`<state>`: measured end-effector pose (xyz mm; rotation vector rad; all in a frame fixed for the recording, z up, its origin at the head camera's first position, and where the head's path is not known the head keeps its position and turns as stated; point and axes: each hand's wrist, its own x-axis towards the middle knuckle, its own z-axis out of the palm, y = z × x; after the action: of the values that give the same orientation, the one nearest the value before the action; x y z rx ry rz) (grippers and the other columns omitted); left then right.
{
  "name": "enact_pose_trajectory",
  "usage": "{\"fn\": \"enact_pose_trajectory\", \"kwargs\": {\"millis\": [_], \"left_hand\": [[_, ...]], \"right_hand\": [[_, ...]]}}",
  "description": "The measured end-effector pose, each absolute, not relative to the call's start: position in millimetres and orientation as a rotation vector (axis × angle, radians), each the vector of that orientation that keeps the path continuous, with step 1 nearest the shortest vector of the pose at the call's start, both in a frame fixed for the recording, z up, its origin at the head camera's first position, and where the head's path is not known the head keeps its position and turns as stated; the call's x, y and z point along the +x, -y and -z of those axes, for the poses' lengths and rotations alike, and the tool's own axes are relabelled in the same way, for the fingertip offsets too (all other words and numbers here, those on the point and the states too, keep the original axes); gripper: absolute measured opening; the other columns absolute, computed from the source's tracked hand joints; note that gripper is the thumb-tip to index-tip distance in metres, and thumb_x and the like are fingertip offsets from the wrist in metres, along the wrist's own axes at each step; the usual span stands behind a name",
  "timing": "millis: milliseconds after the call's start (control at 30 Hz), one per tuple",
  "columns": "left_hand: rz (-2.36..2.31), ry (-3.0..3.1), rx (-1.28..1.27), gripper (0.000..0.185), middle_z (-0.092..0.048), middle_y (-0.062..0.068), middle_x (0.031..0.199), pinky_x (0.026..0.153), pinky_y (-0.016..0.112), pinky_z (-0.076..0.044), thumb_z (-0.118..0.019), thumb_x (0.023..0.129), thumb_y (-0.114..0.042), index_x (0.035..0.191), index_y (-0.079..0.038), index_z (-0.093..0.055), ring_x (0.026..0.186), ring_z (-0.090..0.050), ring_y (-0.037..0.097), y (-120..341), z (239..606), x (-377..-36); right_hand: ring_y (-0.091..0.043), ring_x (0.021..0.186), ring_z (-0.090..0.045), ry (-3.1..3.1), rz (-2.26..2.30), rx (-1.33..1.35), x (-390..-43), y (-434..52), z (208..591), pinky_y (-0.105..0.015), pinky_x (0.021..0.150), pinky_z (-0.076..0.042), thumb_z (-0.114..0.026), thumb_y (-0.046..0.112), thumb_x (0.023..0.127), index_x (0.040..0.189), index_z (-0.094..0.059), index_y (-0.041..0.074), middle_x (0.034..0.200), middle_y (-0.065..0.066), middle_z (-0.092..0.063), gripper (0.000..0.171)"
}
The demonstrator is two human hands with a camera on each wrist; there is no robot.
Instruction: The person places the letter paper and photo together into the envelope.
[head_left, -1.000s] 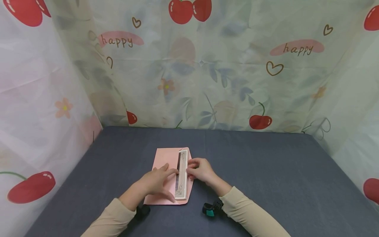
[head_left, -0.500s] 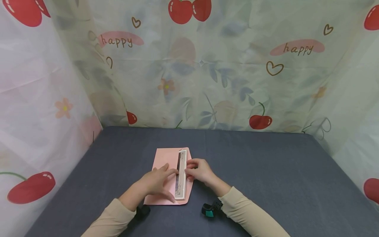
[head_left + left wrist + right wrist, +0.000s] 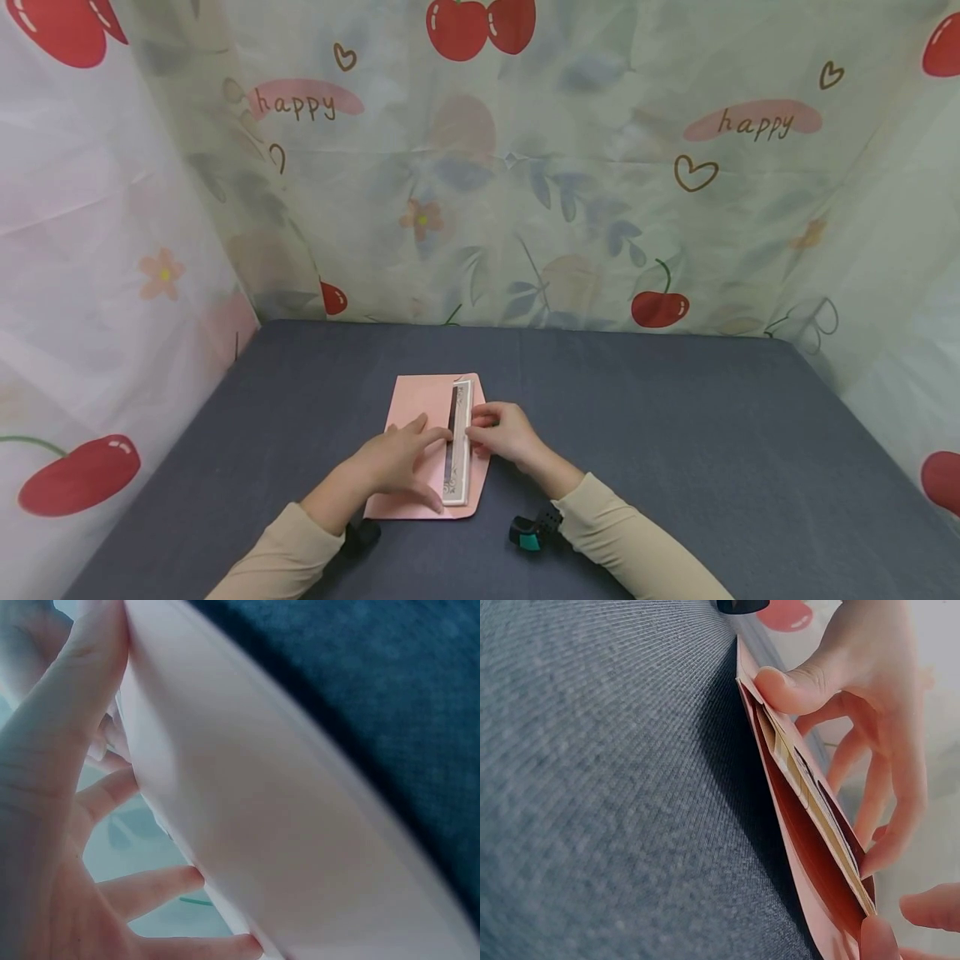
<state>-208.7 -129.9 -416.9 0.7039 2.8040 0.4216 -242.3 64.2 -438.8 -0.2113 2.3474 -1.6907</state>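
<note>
A pink envelope (image 3: 420, 396) lies flat on the dark cloth, its rounded flap spread to the right. A thin stack of cards with white edges and a grey scroll border (image 3: 461, 454) sticks out of its mouth, the rest hidden inside. My left hand (image 3: 397, 458) spreads its fingers over the envelope, fingertips by the mouth. In the right wrist view the envelope gapes below the card stack (image 3: 810, 791). My right hand (image 3: 510, 433) touches the cards' outer edge with a fingertip; its fingers (image 3: 930, 906) are bent and apart from each other.
The table (image 3: 637, 417) is covered in dark grey cloth. Printed curtains (image 3: 525, 167) with cherries and hearts surround it at the back and sides. A black strap device (image 3: 532, 532) with a teal patch sits at the right wrist.
The card stack has slid slightly left into the envelope, so a narrower strip shows. My right hand has moved a little left with it. The left hand stays in place.
</note>
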Motion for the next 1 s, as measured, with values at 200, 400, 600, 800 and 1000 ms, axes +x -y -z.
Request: {"fn": "enact_pose_trajectory", "kwargs": {"millis": [200, 400, 600, 800, 1000], "left_hand": [[-0.430, -2.801, 0.701, 0.090, -0.039, 0.027, 0.142, 0.103, 0.059, -0.035, -0.080, 0.054, -0.059, 0.130, -0.023, -0.049, 0.116, -0.055, 0.040, 129.9, 416.5, -208.1], [-0.433, -2.798, 0.702, 0.090, -0.040, 0.026, 0.141, 0.103, 0.059, -0.035, -0.080, 0.054, -0.059, 0.130, -0.023, -0.049, 0.113, -0.056, 0.039, 129.6, 415.8, -208.1], [-0.421, -2.796, 0.686, 0.091, -0.039, 0.026, 0.143, 0.104, 0.059, -0.035, -0.080, 0.054, -0.060, 0.131, -0.022, -0.048, 0.115, -0.055, 0.040, 129.3, 416.0, -208.6], [-0.423, -2.791, 0.682, 0.091, -0.038, 0.026, 0.144, 0.104, 0.059, -0.034, -0.081, 0.054, -0.059, 0.131, -0.023, -0.048, 0.116, -0.055, 0.039, 129.3, 416.9, -208.9], [-0.428, -2.800, 0.691, 0.089, -0.040, 0.025, 0.142, 0.104, 0.059, -0.035, -0.081, 0.054, -0.060, 0.129, -0.024, -0.048, 0.113, -0.057, 0.038, 129.7, 416.9, -209.0]], "right_hand": [[-0.008, 0.062, -0.061, -2.338, 1.697, -0.218, -242.3, -64.0, 439.4, -0.024, 0.056, -0.055, -0.065, 0.002, 0.083, 0.117, -0.056, -0.010, 0.095, -0.019, -0.066, 0.038], [-0.009, 0.063, -0.061, -2.339, 1.686, -0.219, -242.0, -63.4, 439.4, -0.025, 0.057, -0.056, -0.065, 0.003, 0.082, 0.117, -0.055, -0.010, 0.096, -0.020, -0.066, 0.039], [-0.009, 0.065, -0.063, -2.347, 1.678, -0.224, -241.1, -62.2, 438.4, -0.026, 0.058, -0.057, -0.065, 0.004, 0.083, 0.118, -0.056, -0.009, 0.098, -0.020, -0.067, 0.039], [-0.010, 0.067, -0.063, -2.359, 1.659, -0.227, -239.6, -60.9, 437.3, -0.026, 0.059, -0.056, -0.065, 0.005, 0.083, 0.119, -0.056, -0.008, 0.099, -0.021, -0.067, 0.039], [-0.011, 0.070, -0.064, -2.345, 1.661, -0.217, -239.3, -59.3, 437.2, -0.026, 0.060, -0.057, -0.064, 0.005, 0.084, 0.120, -0.054, -0.008, 0.101, -0.022, -0.067, 0.040]]}}
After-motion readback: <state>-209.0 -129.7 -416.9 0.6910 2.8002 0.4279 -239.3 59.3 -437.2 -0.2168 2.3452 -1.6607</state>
